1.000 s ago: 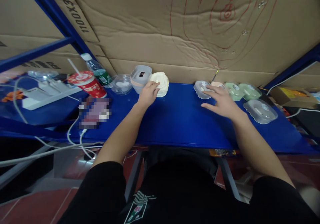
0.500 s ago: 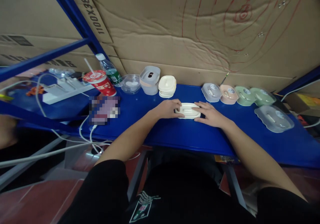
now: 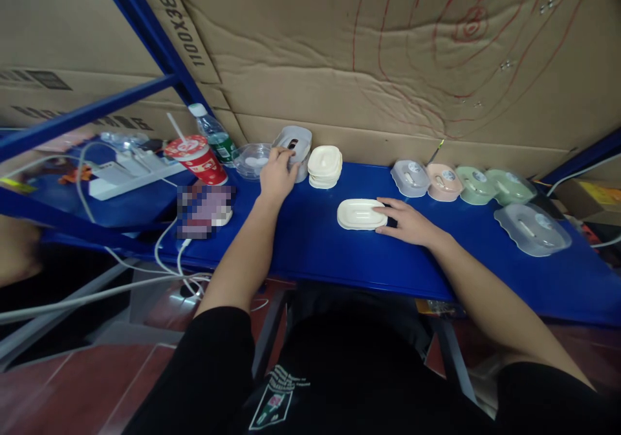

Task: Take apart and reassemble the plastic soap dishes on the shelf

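Note:
A cream soap tray (image 3: 359, 214) lies flat in the middle of the blue shelf (image 3: 330, 254). My right hand (image 3: 405, 221) rests on the shelf with its fingertips touching the tray's right end. My left hand (image 3: 276, 173) has reached back left and its fingers are on the stack of grey lids (image 3: 294, 149) by the cardboard wall. A stack of cream trays (image 3: 325, 166) stands just right of that hand.
A row of grey, pink and green boxes (image 3: 451, 184) runs along the back right, with a clear grey box (image 3: 531, 230) nearer. A clear bowl (image 3: 251, 160), red cup (image 3: 195, 159), bottle (image 3: 213, 134), power strip (image 3: 123, 176) and cables (image 3: 165, 260) crowd the left.
My left hand took one cream tray off the stack and set it mid-shelf, where both hands held it. Now the left hand has gone back to the grey lids; the right stays at the tray.

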The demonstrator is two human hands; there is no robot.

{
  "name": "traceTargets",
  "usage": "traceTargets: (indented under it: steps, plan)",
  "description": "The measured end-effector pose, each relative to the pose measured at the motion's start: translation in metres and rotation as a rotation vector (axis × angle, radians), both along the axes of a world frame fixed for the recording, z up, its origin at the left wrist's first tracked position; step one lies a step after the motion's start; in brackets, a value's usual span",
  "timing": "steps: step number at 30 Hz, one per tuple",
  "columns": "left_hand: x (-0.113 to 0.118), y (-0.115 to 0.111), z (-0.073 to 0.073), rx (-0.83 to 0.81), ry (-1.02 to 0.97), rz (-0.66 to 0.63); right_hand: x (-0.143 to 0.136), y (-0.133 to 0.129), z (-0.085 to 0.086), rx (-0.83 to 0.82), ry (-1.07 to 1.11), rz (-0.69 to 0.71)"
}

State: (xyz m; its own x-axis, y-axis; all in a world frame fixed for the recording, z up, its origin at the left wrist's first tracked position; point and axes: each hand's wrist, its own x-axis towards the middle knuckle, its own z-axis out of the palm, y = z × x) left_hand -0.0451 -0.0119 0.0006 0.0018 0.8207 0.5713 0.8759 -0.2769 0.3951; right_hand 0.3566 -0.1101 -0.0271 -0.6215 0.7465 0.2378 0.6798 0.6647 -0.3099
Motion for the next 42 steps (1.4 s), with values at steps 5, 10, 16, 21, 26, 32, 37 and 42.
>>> traceTargets:
  steps: [5, 10, 16, 21, 26, 32, 37, 42]
  plan:
    - [0.000, 0.013, -0.013, 0.162, -0.082, -0.068, 0.000, 0.000, 0.003, -0.024, 0.034, -0.013]
    - [0.003, 0.014, -0.014, 0.244, -0.139, -0.077, -0.001, -0.002, 0.009, -0.055, 0.052, -0.044]
    - [0.021, -0.003, -0.007, 0.287, -0.273, -0.115, -0.001, -0.005, 0.013, -0.017, 0.157, -0.096]
    - [0.061, -0.041, -0.006, 0.126, -0.208, -0.297, -0.005, -0.007, 0.014, 0.144, 0.370, -0.139]
    - [0.092, -0.066, -0.003, -0.043, 0.014, -0.366, -0.012, -0.012, 0.011, 0.213, 0.436, -0.247]
    - [0.102, -0.073, 0.004, -0.304, 0.303, -0.267, -0.018, -0.003, 0.009, 0.004, 0.370, -0.420]
    - [0.108, -0.072, 0.001, -0.534, 0.470, -0.291, -0.022, 0.007, 0.010, -0.160, 0.052, -0.528]
    - [0.108, -0.064, 0.003, -0.649, 0.343, -0.300, -0.023, 0.008, 0.010, -0.183, 0.105, -0.519]
